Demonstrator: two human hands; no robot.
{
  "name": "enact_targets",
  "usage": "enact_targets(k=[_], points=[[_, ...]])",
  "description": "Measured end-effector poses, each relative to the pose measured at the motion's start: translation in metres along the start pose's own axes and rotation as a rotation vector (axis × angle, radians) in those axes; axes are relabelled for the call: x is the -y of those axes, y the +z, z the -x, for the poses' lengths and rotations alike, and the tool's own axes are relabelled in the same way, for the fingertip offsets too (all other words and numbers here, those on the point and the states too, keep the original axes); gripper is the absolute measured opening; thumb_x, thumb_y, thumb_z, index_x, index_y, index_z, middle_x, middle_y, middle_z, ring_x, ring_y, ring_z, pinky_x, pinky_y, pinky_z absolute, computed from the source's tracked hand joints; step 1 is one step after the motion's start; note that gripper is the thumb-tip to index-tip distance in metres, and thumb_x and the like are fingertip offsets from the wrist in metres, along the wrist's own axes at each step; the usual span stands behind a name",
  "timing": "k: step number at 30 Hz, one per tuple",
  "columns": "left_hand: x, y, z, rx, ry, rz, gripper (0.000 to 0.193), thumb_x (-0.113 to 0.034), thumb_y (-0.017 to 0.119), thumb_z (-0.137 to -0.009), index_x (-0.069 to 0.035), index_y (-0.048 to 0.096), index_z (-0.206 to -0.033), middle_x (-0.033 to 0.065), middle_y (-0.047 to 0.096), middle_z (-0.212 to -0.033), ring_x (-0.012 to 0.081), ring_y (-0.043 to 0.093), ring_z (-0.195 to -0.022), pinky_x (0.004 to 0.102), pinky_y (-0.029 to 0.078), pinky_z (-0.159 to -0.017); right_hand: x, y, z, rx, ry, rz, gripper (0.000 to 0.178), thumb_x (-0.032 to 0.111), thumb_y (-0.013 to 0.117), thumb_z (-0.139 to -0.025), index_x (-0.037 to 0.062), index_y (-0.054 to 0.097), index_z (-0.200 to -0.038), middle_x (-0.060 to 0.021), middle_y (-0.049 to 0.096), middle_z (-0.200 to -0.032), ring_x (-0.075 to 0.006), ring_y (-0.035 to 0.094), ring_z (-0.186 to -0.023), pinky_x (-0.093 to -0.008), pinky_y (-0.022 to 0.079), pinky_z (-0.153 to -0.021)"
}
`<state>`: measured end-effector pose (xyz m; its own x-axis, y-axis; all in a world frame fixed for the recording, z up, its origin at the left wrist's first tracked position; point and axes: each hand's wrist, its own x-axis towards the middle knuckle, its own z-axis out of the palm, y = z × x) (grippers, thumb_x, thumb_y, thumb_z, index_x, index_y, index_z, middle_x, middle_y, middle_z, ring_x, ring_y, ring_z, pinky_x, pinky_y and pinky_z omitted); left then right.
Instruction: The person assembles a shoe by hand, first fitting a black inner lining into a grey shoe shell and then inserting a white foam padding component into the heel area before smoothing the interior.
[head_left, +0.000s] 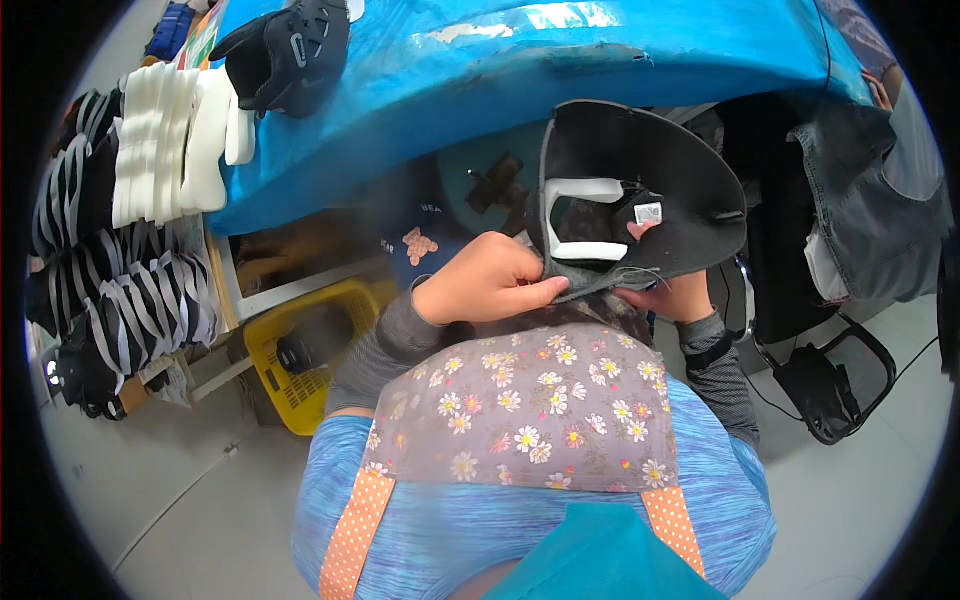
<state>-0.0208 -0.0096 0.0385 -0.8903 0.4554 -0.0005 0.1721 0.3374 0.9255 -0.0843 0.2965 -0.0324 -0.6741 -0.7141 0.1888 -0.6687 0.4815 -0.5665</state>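
Note:
Above my lap is a wide, black, shell-shaped piece (640,135), its hollow side facing up. A white C-shaped frame (590,250) shows inside it, beside a small white label (648,213). My left hand (495,283) is closed on the near left part of its grey edge, thumb laid along the top. At the near right edge, my right hand (685,297) grips from below, with its fingers partly hidden. A thin loose thread (640,275) curls between the hands. What exactly the black piece is, I cannot tell.
A blue-covered table (460,95) spans the far side, with a black shoe (290,60) on it. Stacks of white pads (160,140) and black-and-white pieces (130,290) stand at left. A yellow basket (270,340) sits below. Dark clothing (875,200) hangs at right.

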Motion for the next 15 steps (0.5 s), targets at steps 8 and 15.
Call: enact_targets(k=[8,15], points=[[-0.037,-0.006,0.001,-0.044,0.398,-0.105,0.045,-0.023,0.072,-0.087,-0.006,0.049,-0.052,0.0103,0.049,-0.053,0.0307,0.051,-0.048,0.0408,0.039,-0.046,0.038,-0.017,-0.037,-0.050,-0.101,0.183,0.046,0.024,0.066,-0.083,0.0061,0.062,-0.125,-0.0061,0.071,-0.106,-0.0212,0.067,-0.096,-0.0437,0.035,-0.107],[-0.065,-0.044,0.049,-0.444,0.817,-0.283,0.059,-0.060,0.076,-0.076,-0.007,0.053,-0.065,0.0054,0.055,-0.066,0.0209,0.051,-0.052,0.0322,0.034,-0.045,0.085,-0.049,-0.103,-0.137,-0.406,0.299,0.032,0.017,0.064,-0.088,0.0093,0.062,-0.119,-0.0030,0.068,-0.107,-0.0146,0.066,-0.099,-0.0405,0.041,-0.106]])
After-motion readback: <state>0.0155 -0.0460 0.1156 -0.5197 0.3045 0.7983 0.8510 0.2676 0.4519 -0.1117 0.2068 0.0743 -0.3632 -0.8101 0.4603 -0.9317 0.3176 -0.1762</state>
